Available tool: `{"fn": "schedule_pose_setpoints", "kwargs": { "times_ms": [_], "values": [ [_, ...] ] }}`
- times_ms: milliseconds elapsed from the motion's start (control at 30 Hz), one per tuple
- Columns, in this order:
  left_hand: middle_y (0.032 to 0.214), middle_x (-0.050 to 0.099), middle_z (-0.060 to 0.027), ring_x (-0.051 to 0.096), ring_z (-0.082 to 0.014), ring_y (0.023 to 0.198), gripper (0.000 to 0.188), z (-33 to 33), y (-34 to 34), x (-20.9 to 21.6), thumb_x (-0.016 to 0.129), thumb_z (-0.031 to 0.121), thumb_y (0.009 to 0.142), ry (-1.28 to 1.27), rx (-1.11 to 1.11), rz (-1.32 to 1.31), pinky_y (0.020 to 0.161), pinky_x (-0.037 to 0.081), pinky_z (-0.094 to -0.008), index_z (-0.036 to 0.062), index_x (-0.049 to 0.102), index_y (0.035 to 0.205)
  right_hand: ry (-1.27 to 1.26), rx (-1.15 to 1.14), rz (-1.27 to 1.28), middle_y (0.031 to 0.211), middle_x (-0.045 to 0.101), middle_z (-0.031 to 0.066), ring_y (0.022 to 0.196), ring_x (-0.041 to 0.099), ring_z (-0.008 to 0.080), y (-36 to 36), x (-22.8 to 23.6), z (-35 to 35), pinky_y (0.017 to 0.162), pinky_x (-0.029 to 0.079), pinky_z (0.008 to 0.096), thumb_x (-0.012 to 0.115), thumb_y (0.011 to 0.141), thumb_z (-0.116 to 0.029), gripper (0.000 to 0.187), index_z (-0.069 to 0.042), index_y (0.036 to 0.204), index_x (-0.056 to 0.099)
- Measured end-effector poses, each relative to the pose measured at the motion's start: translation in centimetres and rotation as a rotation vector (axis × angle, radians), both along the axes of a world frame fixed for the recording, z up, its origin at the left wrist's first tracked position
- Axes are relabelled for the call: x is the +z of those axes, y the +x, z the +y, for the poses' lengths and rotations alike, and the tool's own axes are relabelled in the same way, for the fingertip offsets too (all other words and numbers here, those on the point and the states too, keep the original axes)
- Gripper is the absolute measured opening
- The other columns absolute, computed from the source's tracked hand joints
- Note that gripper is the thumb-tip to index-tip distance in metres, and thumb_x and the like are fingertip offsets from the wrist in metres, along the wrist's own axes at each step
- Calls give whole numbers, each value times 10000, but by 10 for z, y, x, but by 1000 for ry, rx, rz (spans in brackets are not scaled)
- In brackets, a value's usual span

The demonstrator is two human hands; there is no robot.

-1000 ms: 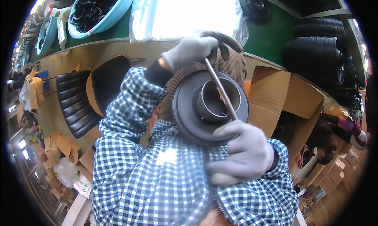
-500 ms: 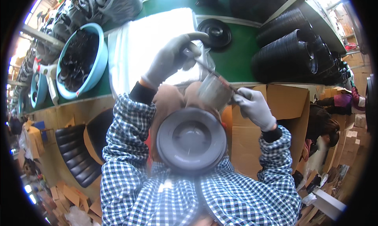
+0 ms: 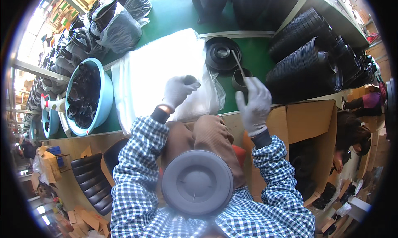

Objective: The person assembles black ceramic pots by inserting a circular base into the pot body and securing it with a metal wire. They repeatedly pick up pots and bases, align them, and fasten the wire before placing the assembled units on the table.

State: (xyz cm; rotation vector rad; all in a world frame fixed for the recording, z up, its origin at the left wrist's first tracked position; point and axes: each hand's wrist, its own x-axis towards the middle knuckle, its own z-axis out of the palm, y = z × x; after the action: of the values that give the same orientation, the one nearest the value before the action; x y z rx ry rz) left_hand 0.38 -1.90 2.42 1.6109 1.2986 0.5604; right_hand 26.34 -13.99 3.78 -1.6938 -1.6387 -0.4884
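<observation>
My left hand (image 3: 179,92), in a pale grey glove, pinches a small dark round piece (image 3: 191,79) above the white plastic sheets (image 3: 157,64). My right hand (image 3: 256,103), gloved alike, is beside a small dark cup (image 3: 239,78) on the green table. Its thumb stands apart from its fingers, and the fingertips seem to touch the cup's near right side. A thin stick (image 3: 237,60) leans out of the cup; its lower end is hidden. Just behind lies a black round disc (image 3: 224,53) with a raised centre.
Stacked black discs (image 3: 302,68) stand at the right. A light blue basin (image 3: 107,93) of small black parts is at the left, near bagged black items (image 3: 120,28). A grey disc (image 3: 198,183) is before my chest. An open cardboard box (image 3: 311,118) stands right of my knees.
My right hand has moved forward from above my lap, and the cup and stick are now on the table. My left hand has come lower and nearer to me.
</observation>
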Motion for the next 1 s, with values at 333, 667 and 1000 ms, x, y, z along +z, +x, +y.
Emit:
{"fn": "schedule_pose_setpoints", "kwargs": {
  "times_ms": [333, 667, 1000],
  "values": [
    [910, 798, -76, 754, -154, 722, 191, -58, -25, 26, 857, 205, 923, 473, -116, 186, 688, 597, -306, 51, 835, 1033, -1034, 221, 1575, 1062, 774, 70, 941, 761, 190, -64, -12, 93, 788, 599, 316, 758, 1024, -462, 425, -100, 1246, 747],
    [1043, 799, -93, 735, -147, 904, 349, -77, -29, 51, 803, 235, 991, 243, 50, -107, 803, 582, -311, -1, 777, 1247, -608, 358, 1699, 1047, 775, 48, 957, 740, 124, -84, 8, 51, 839, 611, 270, 822, 955, -28, 261, -33, 1200, 733],
    [1047, 770, -105, 718, -158, 967, 253, -132, -84, 64, 757, 98, 991, 20, 227, -311, 868, 583, -311, -72, 732, 1177, -662, 639, 1506, 1065, 710, 16, 953, 693, 100, -52, 39, -63, 895, 593, 271, 817, 908, 27, 609, 12, 1486, 625]
  ]
}}
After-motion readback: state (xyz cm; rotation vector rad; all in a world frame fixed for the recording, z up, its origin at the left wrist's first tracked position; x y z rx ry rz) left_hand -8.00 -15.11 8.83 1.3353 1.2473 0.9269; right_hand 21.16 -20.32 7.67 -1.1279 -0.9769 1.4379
